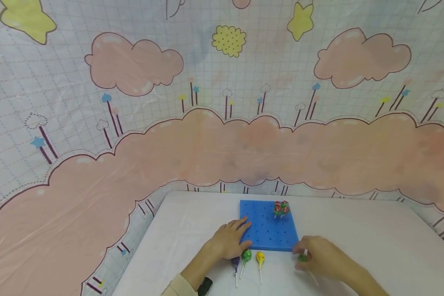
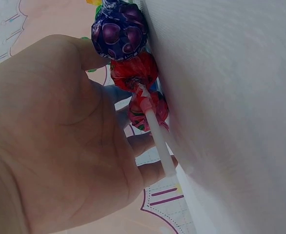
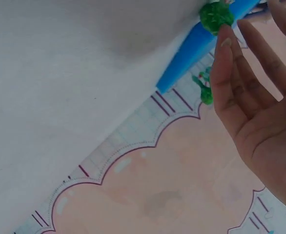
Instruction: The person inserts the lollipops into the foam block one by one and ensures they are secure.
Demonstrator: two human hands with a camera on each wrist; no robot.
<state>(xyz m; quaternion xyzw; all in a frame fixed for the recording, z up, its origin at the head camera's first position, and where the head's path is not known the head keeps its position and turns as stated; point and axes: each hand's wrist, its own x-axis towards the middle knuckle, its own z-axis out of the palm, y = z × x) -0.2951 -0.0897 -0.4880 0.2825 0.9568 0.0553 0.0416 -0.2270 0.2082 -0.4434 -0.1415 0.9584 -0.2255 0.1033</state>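
Head view: a green lollipop (image 1: 302, 258) is just beside the near right corner of the blue board (image 1: 266, 234), its long axis oblique, head toward the board, stick pointing down and right. The right hand (image 1: 322, 257) has its fingers about the head; whether they pinch it cannot be told. The left hand (image 1: 227, 239) rests at the board's left edge, fingers spread. Between the hands, a yellow lollipop (image 1: 260, 258) lies on the white surface (image 1: 340, 222), stick nearward.

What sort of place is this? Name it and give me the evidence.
Likely an indoor tabletop workspace, perhaps set up for filming: a white table, a backdrop printed with clouds and stars behind it, and a blue board with holes, where some lollipops stand.
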